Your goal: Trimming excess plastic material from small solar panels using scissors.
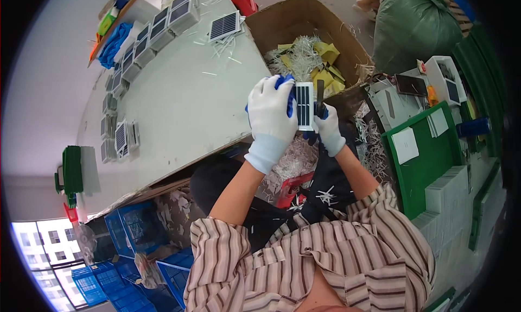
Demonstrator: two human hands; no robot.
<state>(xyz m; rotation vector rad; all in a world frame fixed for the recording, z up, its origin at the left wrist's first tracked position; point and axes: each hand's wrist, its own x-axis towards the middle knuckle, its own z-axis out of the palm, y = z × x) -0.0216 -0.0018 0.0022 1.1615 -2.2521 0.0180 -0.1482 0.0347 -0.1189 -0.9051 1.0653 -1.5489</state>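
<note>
My left hand (273, 106), in a white glove with blue palm and fingertips, grips a small solar panel (304, 106) with a white frame and dark cells. The panel stands upright in front of me, its long side vertical. My right hand (329, 130), gloved the same way, is closed on a dark, flat, blade-like tool (320, 90) along the panel's right edge. Whether the tool touches the frame I cannot tell. Behind the hands, a cardboard box (304, 13) contains white plastic strips (300, 59) and yellow pieces (327, 52).
On the white table (184, 95) at left stand stacks of solar panels (150, 38) and a loose pile (224, 26). At right are a green tray (426, 165) with white cards, white stacks (448, 198) and a green sack (417, 27). Blue crates (138, 230) stand at lower left.
</note>
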